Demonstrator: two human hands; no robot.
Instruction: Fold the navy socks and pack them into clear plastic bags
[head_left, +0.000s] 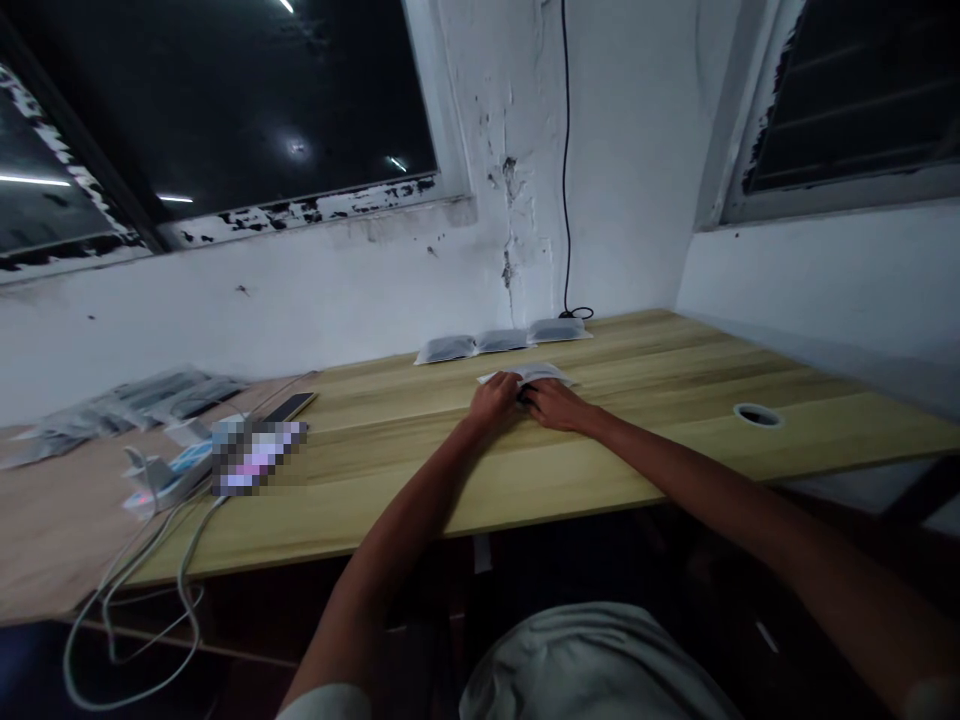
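Note:
My left hand (pixel 495 398) is closed on the near left edge of a frosted, whitish plastic pouch (pixel 541 371) lying on the wooden table. My right hand (pixel 559 404) rests at the pouch's near right side, its fingers bent in towards the left hand. Between the two hands shows a small dark item (pixel 523 393), too small and shaded to name, and the right fingertips are on it. Just behind, three filled frosted pouches (pixel 502 341) with dark contents lie in a row near the wall.
Leftwards are a power strip (pixel 176 480) with plugs and looping cables (pixel 187 560), a lit phone (pixel 259 460) and a dark phone (pixel 291 407). More pouches (pixel 135 405) are heaped at the far left. A cable hole (pixel 759 415) pierces the tabletop (pixel 660 370) on the right.

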